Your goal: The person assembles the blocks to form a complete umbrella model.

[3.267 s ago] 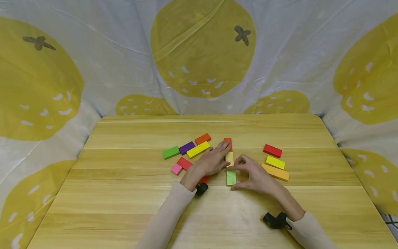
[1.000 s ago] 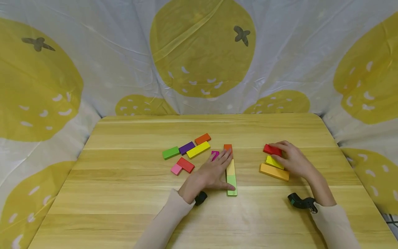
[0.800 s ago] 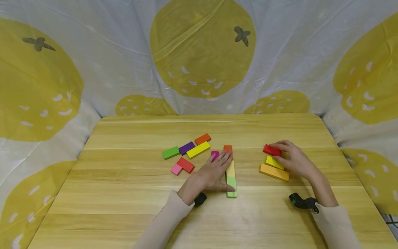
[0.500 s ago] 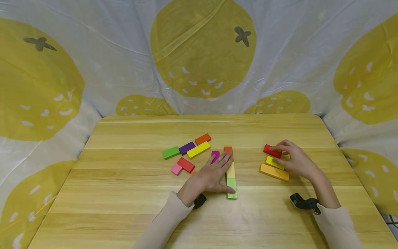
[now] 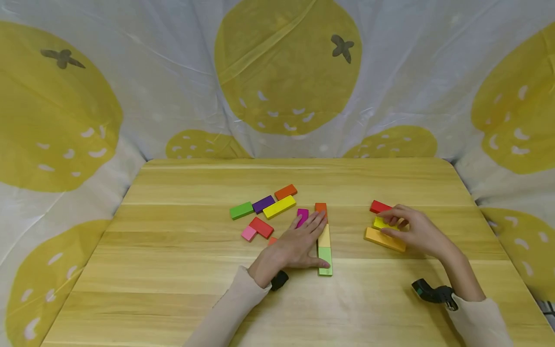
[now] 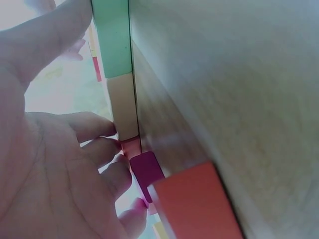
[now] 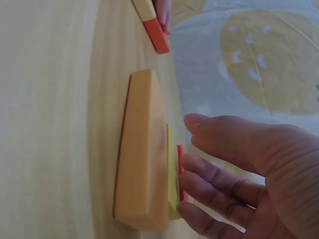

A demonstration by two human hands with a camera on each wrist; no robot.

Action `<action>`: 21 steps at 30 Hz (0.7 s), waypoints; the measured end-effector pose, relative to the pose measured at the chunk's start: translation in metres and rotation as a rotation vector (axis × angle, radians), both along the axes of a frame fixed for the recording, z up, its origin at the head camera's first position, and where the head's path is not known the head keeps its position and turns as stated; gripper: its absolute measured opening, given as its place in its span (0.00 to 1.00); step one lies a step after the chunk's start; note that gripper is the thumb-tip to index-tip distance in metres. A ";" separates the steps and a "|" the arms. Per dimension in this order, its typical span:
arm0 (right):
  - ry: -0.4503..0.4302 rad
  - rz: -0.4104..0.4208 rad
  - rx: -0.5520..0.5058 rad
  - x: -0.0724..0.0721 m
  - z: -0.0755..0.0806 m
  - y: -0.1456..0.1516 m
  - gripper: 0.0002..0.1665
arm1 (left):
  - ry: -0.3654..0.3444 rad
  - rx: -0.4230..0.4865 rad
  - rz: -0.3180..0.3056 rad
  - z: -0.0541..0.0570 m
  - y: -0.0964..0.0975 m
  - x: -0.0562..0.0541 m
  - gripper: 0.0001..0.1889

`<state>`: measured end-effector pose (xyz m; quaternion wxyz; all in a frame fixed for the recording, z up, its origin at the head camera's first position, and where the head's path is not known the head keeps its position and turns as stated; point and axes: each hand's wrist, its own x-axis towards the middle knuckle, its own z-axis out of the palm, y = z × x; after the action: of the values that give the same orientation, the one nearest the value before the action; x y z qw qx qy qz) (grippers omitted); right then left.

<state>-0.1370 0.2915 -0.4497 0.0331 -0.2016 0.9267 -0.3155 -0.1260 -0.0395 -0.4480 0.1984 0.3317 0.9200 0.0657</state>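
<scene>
My left hand (image 5: 292,248) rests spread on a straight column of blocks. Its fingers reach the orange block (image 5: 320,207) at the far end, while the thumb lies on the light green block (image 5: 324,253) at the near end. Between those two sits a cream block (image 5: 324,239). A magenta block (image 5: 302,213) stands by the fingertips. On the right, my right hand (image 5: 418,233) hovers with bent fingers at a yellow block (image 5: 378,223); thumb and fingers are apart in the right wrist view. That yellow block lies between a red block (image 5: 379,206) and a longer light orange block (image 5: 383,239).
Left of the column lie a green block (image 5: 241,210), a purple block (image 5: 263,204), a long yellow block (image 5: 279,207) and an orange block (image 5: 285,192). Nearer are a red block (image 5: 262,227) and a pink block (image 5: 249,234). Another orange-red block (image 6: 194,204) is mostly under the left hand.
My right hand has left the light green block, gone to the red block on the right, then drawn back to the yellow one. The column has slid nearer to me and straightened.
</scene>
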 end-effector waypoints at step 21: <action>0.168 -0.016 0.016 0.033 -0.009 -0.004 0.20 | 0.021 0.000 0.005 -0.002 0.002 0.021 0.58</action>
<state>-0.1036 0.2877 -0.4588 -0.0458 -0.2197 0.9303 -0.2903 -0.1047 -0.0377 -0.4503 0.1882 0.3302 0.9228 0.0629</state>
